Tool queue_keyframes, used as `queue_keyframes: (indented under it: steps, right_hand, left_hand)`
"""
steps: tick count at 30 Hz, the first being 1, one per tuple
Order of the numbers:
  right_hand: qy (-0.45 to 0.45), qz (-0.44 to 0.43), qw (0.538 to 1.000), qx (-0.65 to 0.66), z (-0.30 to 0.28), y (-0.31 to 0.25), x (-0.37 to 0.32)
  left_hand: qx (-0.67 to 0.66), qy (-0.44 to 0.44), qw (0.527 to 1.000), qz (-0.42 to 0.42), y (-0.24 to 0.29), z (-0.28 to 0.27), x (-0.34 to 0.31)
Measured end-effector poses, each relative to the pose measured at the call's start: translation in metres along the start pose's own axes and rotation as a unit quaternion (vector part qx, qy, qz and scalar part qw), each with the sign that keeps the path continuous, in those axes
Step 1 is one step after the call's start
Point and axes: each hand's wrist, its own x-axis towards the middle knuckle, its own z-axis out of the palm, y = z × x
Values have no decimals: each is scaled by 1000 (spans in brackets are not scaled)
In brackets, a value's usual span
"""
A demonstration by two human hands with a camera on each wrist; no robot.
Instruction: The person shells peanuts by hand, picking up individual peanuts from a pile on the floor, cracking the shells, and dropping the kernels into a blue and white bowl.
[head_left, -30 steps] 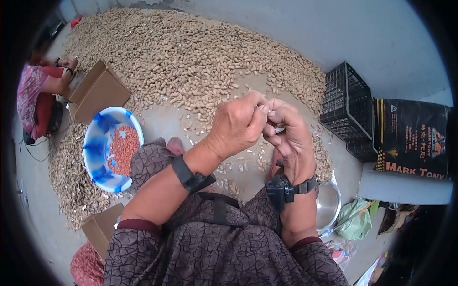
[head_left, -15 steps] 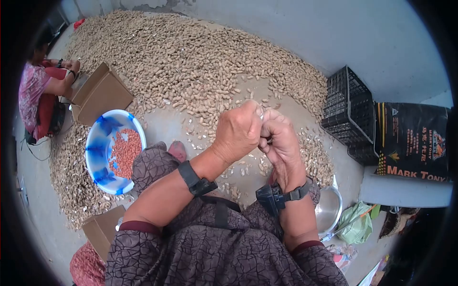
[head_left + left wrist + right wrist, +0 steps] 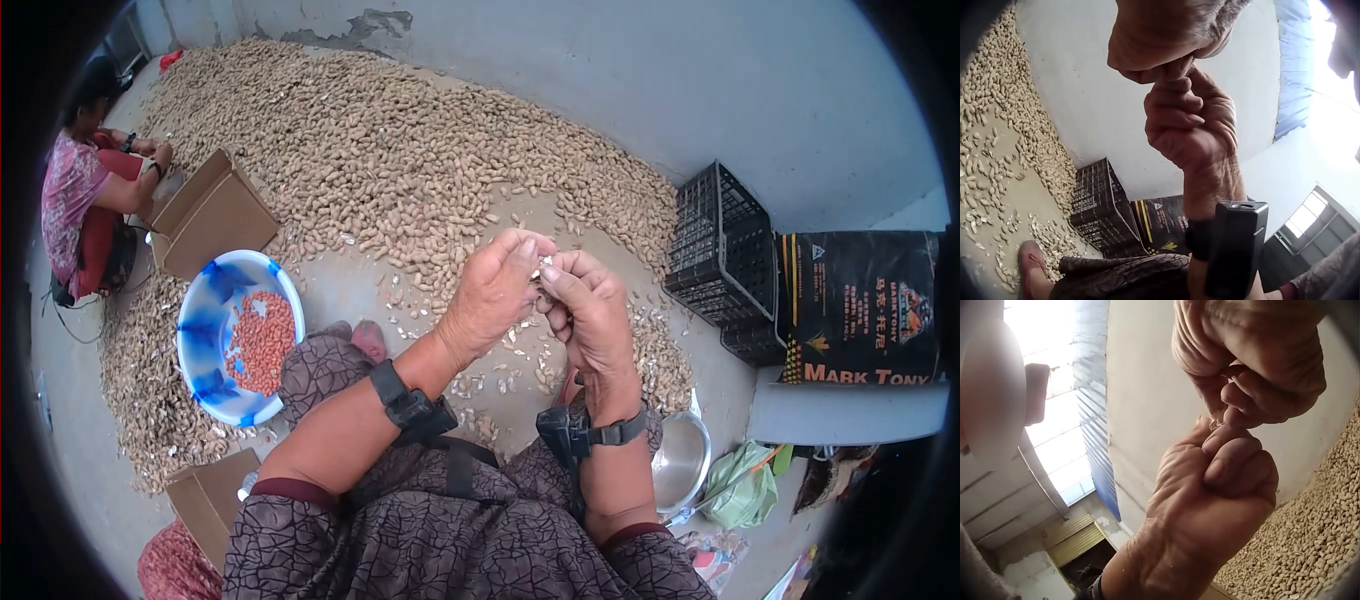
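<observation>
Both hands meet over the floor in front of the lap, curled fingertips close together. My left hand [image 3: 488, 300] pinches a peanut [image 3: 545, 262] between thumb and fingers. From the other side, my right hand [image 3: 592, 318] pinches it too, with the thumb bent over it. A pale bit of its shell [image 3: 1215, 424] shows between the fingertips in the right wrist view; the fingers cover most of it. Beyond the hands lies a wide heap of unshelled peanuts [image 3: 400, 150]. To the left, a blue-and-white basin [image 3: 200, 345] holds shelled reddish kernels [image 3: 262, 340].
Broken shells [image 3: 500, 370] litter the floor between the feet. Black plastic crates [image 3: 722, 250] and a black printed sack [image 3: 860, 305] stand at right, near a metal bowl [image 3: 682, 462]. A cardboard box [image 3: 215, 215] stands at left, beside another person [image 3: 95, 195] sitting low.
My hands, earlier pressed tightly together, have loosened and turned a little, so a pale bit of shell shows between the fingertips. The head view has tilted up slightly.
</observation>
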Motion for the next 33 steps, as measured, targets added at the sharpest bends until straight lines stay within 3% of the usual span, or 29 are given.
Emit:
queue_keyframes:
  steps: [1,3,7,13,15,17,23,26,28,33]
  right_hand:
    - [11,10,1000,10,1,0,0]
    - [24,11,999,26,-2,2,2]
    - [65,-1,998,2,-1,0,3]
    - [64,-42,996,41,3,4,-1]
    - [74,-86,994,0,6,1,-5]
    - [75,-70,994,21,7,-1,-7]
    - [107,-136,983,-58,9,1,-4]
    - [106,-143,981,-72,8,-1,-1]
    - [63,-138,982,-113,3,-2,-1]
    - [61,-164,979,-105,8,1,-4]
  left_hand:
    - [0,2,1000,-1,-1,1,0]
    - [36,15,996,75,-4,7,3]
    - [152,22,988,24,6,3,1]
    - [-82,-44,996,-18,-2,-2,6]
    - [-85,-54,994,-32,-4,-5,7]
    - [-183,-99,974,-88,1,-9,6]
    - [-98,-65,990,-81,6,-4,8]
    - [10,-44,998,-54,11,-4,7]
    - [57,-48,996,-41,11,-3,6]
    - [27,-85,996,-18,11,-8,6]
